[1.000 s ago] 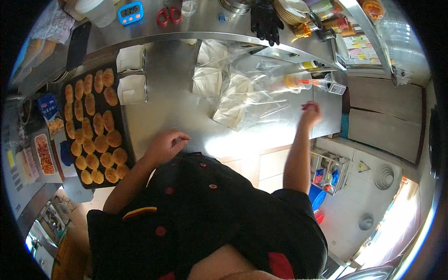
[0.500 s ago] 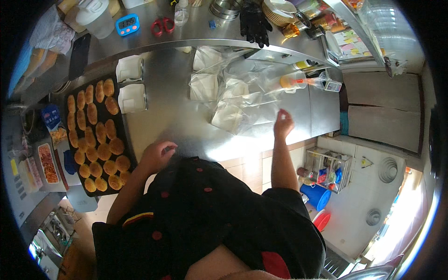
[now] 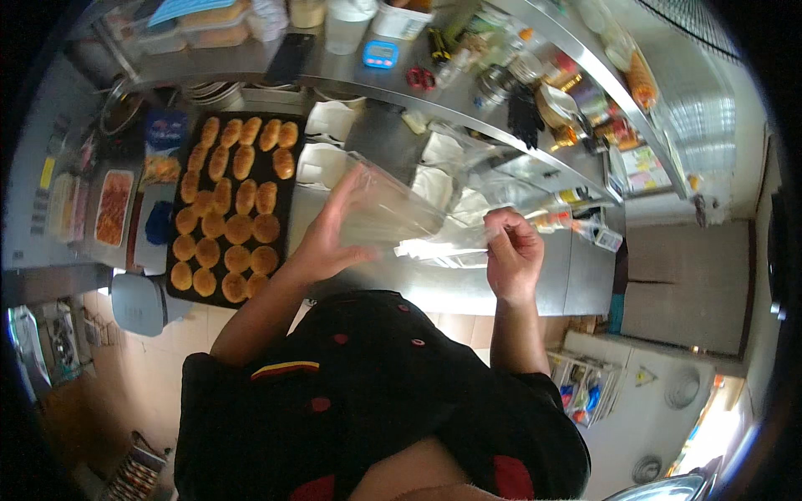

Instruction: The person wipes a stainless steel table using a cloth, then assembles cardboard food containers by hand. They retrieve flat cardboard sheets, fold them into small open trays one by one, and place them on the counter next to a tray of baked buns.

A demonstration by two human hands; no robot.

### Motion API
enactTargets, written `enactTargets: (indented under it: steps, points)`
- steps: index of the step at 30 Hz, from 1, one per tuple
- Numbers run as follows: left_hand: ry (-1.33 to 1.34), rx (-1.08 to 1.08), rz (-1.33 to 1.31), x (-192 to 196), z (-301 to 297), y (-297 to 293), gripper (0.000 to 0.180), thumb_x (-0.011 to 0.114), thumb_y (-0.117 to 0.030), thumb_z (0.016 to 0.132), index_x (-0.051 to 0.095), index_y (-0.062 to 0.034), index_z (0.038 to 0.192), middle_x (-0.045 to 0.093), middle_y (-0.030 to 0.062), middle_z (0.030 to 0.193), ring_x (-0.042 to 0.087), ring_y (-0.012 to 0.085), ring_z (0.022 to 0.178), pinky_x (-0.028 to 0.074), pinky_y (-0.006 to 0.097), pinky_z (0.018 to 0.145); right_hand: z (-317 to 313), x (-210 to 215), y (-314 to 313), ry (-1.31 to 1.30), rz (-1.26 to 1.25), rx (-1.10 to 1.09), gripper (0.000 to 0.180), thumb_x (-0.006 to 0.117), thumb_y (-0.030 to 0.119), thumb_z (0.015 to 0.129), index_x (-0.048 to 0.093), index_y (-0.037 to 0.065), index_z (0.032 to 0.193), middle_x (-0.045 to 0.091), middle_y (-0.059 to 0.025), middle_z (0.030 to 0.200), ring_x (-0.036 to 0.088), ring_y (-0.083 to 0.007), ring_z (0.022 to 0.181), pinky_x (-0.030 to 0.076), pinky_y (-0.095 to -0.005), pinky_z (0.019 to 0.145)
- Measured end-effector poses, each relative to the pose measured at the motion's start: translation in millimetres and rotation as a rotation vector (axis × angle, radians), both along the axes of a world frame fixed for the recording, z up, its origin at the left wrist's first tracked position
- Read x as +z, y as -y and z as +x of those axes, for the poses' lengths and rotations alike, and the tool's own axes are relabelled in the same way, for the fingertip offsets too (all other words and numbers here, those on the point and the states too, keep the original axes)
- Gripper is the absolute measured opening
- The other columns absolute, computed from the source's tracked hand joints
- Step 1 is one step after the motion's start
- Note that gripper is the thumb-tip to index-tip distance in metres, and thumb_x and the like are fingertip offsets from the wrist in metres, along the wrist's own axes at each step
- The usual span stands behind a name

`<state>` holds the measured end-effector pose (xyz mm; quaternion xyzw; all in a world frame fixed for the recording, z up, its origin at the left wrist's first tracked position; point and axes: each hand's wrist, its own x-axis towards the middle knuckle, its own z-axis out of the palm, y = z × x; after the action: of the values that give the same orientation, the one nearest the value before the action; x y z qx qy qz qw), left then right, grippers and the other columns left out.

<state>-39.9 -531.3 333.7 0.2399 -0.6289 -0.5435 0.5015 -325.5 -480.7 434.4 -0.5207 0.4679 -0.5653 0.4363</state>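
A clear plastic bag is stretched between my two hands above the steel worktable. My right hand pinches one end of it. At the bag's other end my left hand is open, fingers stretched out and thumb apart, the fingertips touching the film; whether they are inside or behind it I cannot tell. Two white paper trays sit just beyond my left hand. Further right, more white trays lie in or under clear plastic. A dark baking tray with several rows of browned buns stands to the left.
Along the back runs a raised steel shelf with a blue timer, red-handled scissors and a black glove. A container of reddish shredded food lies far left. A squeeze bottle rests at the table's right.
A clear bag is now between my hands. My left hand has risen and spread its fingers; my right hand has closed on the bag. The view has shifted, so the buns appear further right.
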Motion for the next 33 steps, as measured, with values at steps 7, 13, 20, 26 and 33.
enactTargets:
  steps: [7, 13, 20, 26, 33]
  points:
    - [-0.153, 0.164, 0.197, -10.9, 64.3, -39.4, 0.091, 0.085, -0.011, 0.079, 0.035, -0.0039, 0.154, 0.034, 0.0154, 0.156, 0.045, 0.0297, 0.139, 0.038, 0.046, 0.116, 55.6, -10.7, -3.2, 0.131, 0.107, -0.026, 0.008, 0.067, 0.006, 0.099, 0.064, -0.002, 0.097, 0.063, -0.0075, 0.079, 0.057, -0.0119, 0.06, 0.06, -0.0328, 0.056]
    - [-0.138, 0.38, 0.201, 14.3, 87.7, -66.4, 0.084, 0.078, -0.003, 0.082, 0.034, -0.0047, 0.153, 0.048, 0.0163, 0.145, 0.054, 0.0258, 0.126, 0.043, 0.043, 0.109, 72.2, -9.6, -4.6, 0.121, 0.058, 0.082, 0.018, 0.072, 0.006, 0.095, 0.057, 0.003, 0.087, 0.065, -0.0093, 0.079, 0.057, -0.0108, 0.055, 0.058, -0.0305, 0.051]
    - [-0.275, 0.319, 0.263, 17.2, 131.4, -78.3, 0.047, 0.052, -0.029, 0.104, 0.049, 0.002, 0.139, 0.067, 0.0163, 0.114, 0.067, 0.0252, 0.101, 0.056, 0.039, 0.092, 84.3, -5.6, -10.9, 0.005, 0.012, 0.126, 0.022, 0.077, -0.003, 0.089, 0.057, 0.004, 0.084, 0.067, -0.0079, 0.077, 0.057, -0.0084, 0.056, 0.055, -0.0266, 0.051]
    - [0.341, 0.246, 0.061, 46.7, 157.8, -66.9, 0.028, 0.062, -0.025, 0.097, 0.074, -0.004, 0.11, 0.065, 0.0167, 0.132, 0.063, 0.0295, 0.121, 0.052, 0.042, 0.1, 91.7, 5.3, -10.9, -0.04, -0.051, 0.18, 0.024, 0.079, -0.002, 0.087, 0.056, 0.003, 0.083, 0.064, -0.0052, 0.078, 0.061, -0.0089, 0.065, 0.056, -0.0261, 0.056]
    - [0.355, 0.041, -0.005, 65.2, 168.0, -56.0, 0.033, 0.072, -0.025, 0.089, 0.075, -0.0067, 0.116, 0.067, 0.0143, 0.132, 0.06, 0.027, 0.127, 0.048, 0.041, 0.105, 82.0, -1.5, -3.5, -0.022, -0.075, 0.158, 0.025, 0.079, -0.003, 0.087, 0.055, 0.003, 0.082, 0.063, -0.0052, 0.078, 0.063, -0.011, 0.066, 0.058, -0.0278, 0.058]
